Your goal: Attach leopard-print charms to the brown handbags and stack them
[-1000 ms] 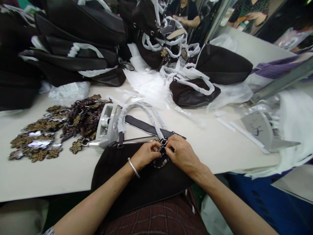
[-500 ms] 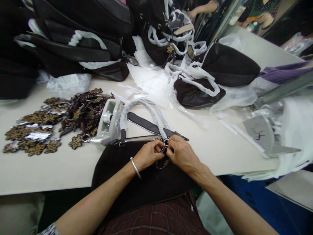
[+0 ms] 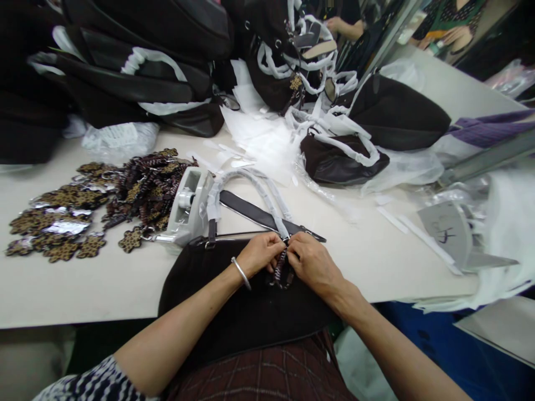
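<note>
A dark brown handbag (image 3: 246,312) lies over the table's front edge and my lap, its white-wrapped handles (image 3: 251,181) pointing away from me. At the base of the right handle end, my left hand (image 3: 262,253) pinches the top of a braided charm (image 3: 279,270), which hangs down on the bag's front. My right hand (image 3: 311,259) is closed at the same spot, its fingertips against the metal ring area; the exact piece between them is hidden. A dark strap (image 3: 259,211) lies behind the bag's top edge.
Leopard-pattern flower charms (image 3: 71,200) and braided charms (image 3: 146,189) are piled at the left, beside a grey tape dispenser (image 3: 190,206). Dark bags (image 3: 125,83) stack behind. White sheets (image 3: 267,139) and a small bag (image 3: 343,159) lie further back. Another person's hands (image 3: 455,39) show at top right.
My left hand has shifted slightly up and turned at the ring, and more of the braided charm now shows hanging below. My right hand stays nearly in place.
</note>
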A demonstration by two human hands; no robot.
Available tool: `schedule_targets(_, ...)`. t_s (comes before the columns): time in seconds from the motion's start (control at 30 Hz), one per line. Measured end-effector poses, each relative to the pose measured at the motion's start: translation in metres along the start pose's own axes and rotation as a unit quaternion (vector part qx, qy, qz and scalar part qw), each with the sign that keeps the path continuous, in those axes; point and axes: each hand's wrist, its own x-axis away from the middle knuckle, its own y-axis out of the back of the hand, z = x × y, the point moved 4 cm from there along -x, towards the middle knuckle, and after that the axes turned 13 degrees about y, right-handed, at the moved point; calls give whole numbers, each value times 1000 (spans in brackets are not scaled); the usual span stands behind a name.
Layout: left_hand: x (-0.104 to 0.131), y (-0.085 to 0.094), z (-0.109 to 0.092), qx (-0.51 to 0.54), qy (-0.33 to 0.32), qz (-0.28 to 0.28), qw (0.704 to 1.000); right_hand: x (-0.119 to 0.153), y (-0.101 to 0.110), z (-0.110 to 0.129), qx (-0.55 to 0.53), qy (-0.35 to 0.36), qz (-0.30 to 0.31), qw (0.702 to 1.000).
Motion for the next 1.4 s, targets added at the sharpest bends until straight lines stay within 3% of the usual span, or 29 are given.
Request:
schedule_targets(0.07,1,1,-1,-28,-24,-29,999,2,4,1,-15,-5,-25,1000)
schedule_targets(0.2,21,11,-8,-112,-111,-188,970,5,14,3,-49,-24,-117,992)
schedule_targets(0.27,32,13,-10,-104,-136,-220,960,4,16,3,-80,-27,-142,986)
schedule_targets(0.43,35,8,-11,-6,-137,-114,984,2,12,-2,-182,-38,-144,972)
schedule_targets(0.5,33,11,-13,-49,-163,-136,976,4,11,-4,-198,-41,-145,969)
schedule_targets(0.63,25,14,-16,-231,-231,-242,914,6,10,-2,-192,-42,-134,971)
schedule_targets(0.77,11,8,-10,-340,-213,-232,886,5,9,1,-153,-51,-120,980)
schedule_targets(0.93,11,7,-12,-379,-200,-218,877,5,5,0,-104,-44,-97,989)
schedule_targets(1.13,17,4,-14,-405,-195,-207,869,5,3,-4,-127,-65,-82,986)
schedule_targets(1.23,16,6,-14,-387,-181,-204,881,5,6,-4,-142,-75,-82,984)
schedule_targets(1.4,16,18,-15,-236,-143,-139,951,8,6,-2,-155,-56,-49,985)
